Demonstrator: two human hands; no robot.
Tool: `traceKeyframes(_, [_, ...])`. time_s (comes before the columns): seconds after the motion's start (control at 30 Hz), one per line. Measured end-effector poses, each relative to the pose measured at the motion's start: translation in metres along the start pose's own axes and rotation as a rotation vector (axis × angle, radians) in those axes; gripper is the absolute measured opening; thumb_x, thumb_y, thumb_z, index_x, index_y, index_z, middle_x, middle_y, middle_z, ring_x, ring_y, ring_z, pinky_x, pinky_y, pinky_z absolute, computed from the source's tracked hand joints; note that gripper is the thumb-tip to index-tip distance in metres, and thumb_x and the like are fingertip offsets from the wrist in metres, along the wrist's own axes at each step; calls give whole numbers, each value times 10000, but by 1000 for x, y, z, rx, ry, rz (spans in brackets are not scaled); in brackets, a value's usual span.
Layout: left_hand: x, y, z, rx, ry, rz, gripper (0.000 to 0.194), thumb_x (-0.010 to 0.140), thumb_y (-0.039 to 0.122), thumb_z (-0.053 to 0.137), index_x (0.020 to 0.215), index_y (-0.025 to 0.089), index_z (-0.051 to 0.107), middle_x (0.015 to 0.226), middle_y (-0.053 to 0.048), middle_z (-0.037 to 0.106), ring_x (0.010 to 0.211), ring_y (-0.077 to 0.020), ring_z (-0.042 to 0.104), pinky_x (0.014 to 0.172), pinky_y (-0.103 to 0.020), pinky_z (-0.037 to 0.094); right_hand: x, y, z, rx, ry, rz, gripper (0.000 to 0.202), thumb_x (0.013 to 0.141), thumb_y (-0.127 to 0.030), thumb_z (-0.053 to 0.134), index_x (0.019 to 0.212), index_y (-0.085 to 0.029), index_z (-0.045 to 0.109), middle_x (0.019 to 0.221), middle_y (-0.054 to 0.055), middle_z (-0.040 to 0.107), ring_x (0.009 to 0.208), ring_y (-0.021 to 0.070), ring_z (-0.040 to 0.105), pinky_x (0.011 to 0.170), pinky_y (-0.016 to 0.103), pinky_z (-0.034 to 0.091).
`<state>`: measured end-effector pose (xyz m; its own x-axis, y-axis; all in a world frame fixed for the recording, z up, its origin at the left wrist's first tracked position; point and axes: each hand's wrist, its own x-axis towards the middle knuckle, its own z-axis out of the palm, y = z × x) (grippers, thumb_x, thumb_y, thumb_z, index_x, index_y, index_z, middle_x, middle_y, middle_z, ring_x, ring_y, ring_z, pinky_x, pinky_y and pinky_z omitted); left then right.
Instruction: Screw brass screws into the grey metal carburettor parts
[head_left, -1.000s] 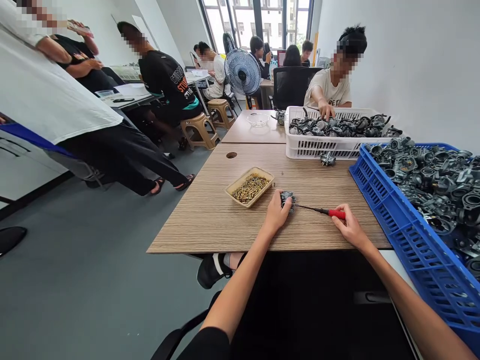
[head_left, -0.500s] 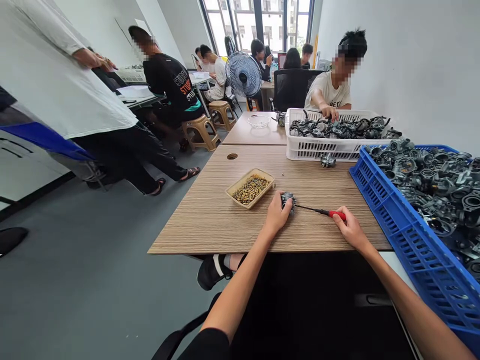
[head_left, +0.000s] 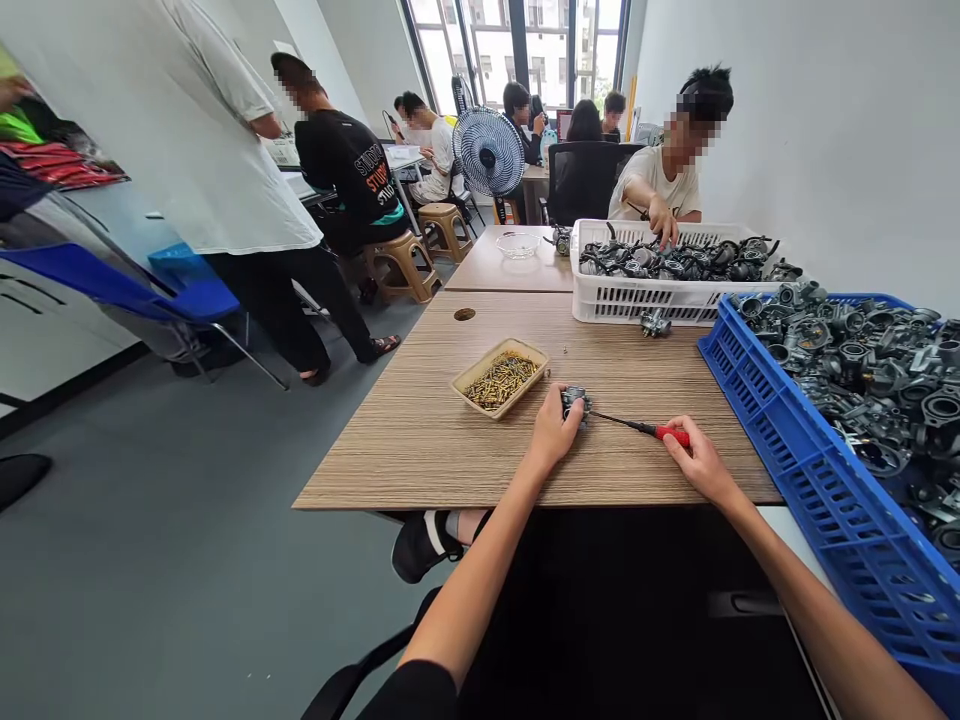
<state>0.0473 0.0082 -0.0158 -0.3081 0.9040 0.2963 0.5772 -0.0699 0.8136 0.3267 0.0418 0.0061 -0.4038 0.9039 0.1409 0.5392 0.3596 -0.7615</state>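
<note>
My left hand [head_left: 556, 428] is closed around a small grey metal part [head_left: 575, 397] on the wood-grain table [head_left: 405, 440]. In my right hand [head_left: 703, 460] is a screwdriver [head_left: 672, 435] with a red and black handle, its shaft pointing left. The tip reaches the right side of the metal part; the exact contact point is too small to make out. Just left of my left hand, a tan tray [head_left: 459, 392] holds many small brass-coloured pieces.
A blue crate [head_left: 795, 425] full of metal parts stands at the right. Behind it, a white crate [head_left: 645, 300] holds more, with a person's hand [head_left: 661, 218] over it. One loose metal part [head_left: 655, 323] lies in front. A person stands at the left.
The standing person at the left has shifted right, uncovering more of a blue chair. The hand over the white crate has moved slightly. My hands have barely moved.
</note>
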Motion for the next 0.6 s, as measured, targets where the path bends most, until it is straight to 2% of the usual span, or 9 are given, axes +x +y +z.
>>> traceKeyframes(0.1, [0, 0, 0, -2, -1, 3, 250, 992, 434, 432, 1123, 229, 489, 1052, -88, 667, 991, -249, 640, 909, -384, 498, 0, 0, 0, 5, 3, 17, 336, 928, -571, 524, 1011, -246, 497, 602, -68, 431, 518, 161, 402, 549, 302, 316])
traceKeyframes(0.23, [0, -2, 0, 1, -2, 4, 271, 991, 445, 429, 1137, 223, 483, 1063, -99, 665, 996, -258, 638, 908, -394, 497, 1, 1, 0, -28, 22, -8, 384, 971, -601, 430, 817, -252, 479, 623, -36, 444, 575, 169, 440, 586, 310, 339])
traceKeyframes(0.4, [0, -1, 1, 0, 1, 6, 271, 993, 447, 430, 1135, 225, 491, 1050, -94, 666, 988, -254, 642, 905, -392, 502, 0, 1, 1, 1, -4, 11, 319, 928, -565, 512, 979, -250, 491, 612, -68, 429, 521, 159, 408, 558, 300, 322])
traceKeyframes(0.6, [-1, 0, 0, 5, 11, 1, 266, 989, 434, 437, 1143, 226, 498, 1066, -99, 669, 987, -255, 643, 891, -388, 506, -1, -1, 1, -9, 8, 7, 330, 963, -576, 445, 872, -260, 471, 604, -51, 432, 552, 169, 430, 577, 307, 334])
